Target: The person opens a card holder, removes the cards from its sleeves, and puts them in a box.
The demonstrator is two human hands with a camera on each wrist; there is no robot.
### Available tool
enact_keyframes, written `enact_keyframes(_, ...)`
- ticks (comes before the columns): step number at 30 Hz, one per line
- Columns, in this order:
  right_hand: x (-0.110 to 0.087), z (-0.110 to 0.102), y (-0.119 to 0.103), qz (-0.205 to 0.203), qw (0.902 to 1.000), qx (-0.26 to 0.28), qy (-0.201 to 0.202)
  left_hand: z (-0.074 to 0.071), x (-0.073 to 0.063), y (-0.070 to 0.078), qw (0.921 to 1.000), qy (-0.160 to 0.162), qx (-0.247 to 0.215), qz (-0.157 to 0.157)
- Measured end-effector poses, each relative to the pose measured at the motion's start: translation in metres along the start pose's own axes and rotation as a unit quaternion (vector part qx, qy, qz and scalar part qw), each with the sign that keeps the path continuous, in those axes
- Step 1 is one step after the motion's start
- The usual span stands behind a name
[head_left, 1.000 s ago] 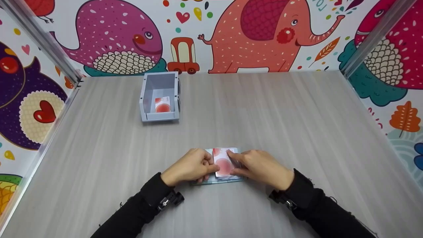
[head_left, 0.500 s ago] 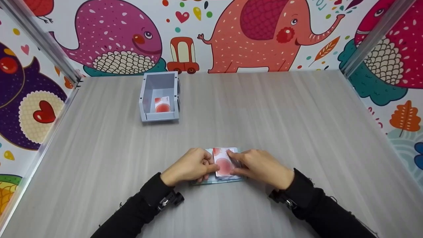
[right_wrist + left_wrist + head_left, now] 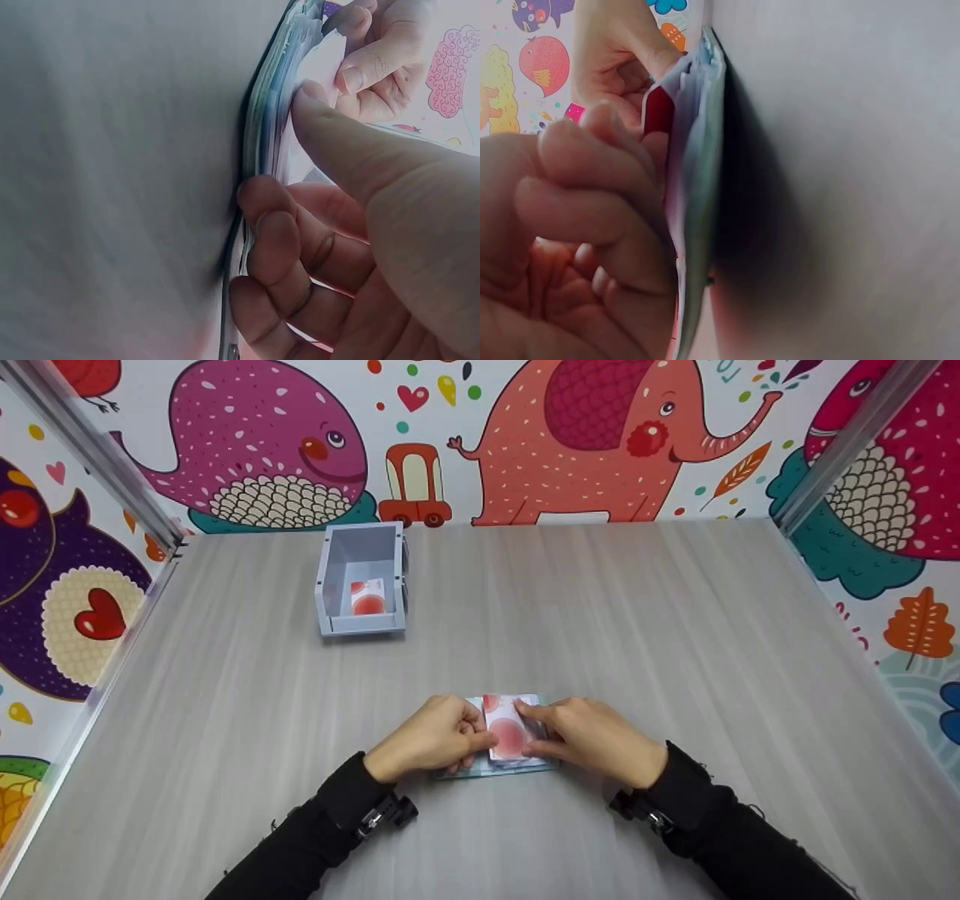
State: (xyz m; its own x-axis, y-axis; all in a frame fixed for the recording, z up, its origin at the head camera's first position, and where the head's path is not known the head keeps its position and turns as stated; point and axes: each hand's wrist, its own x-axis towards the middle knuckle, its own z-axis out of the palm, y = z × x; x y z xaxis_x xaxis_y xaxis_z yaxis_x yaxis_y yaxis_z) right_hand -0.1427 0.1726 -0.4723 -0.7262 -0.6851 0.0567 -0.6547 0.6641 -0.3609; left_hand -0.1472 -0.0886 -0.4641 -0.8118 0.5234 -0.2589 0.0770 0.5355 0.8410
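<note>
In front of the person a thin booklet with pale blue-green edges and several layered leaves lies on the table. On it is a white card with a large pink-red circle. The left hand pinches the card's left edge, thumb over its face and the other fingers curled. From the right, the right hand rests its index fingertip near the card's top and its thumb lower down. In the right wrist view its other fingers curl against the leaf edges of the booklet.
A grey open bin stands at the back left of the table, with a similar red-and-white card inside. Walls printed with cartoon animals enclose the back and sides, with metal posts at the corners.
</note>
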Motion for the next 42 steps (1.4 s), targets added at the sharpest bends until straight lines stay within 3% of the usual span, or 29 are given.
enact_keyframes(9,0.0,0.0,0.0,0.017,0.9995,0.025,-0.004,-0.002,-0.001,0.002,1.0,0.001,0.002,-0.003)
enact_keyframes(42,0.002,0.001,0.002,0.019,0.998,0.059,-0.011,-0.013,-0.005,0.006,0.9999,0.01,-0.011,0.004)
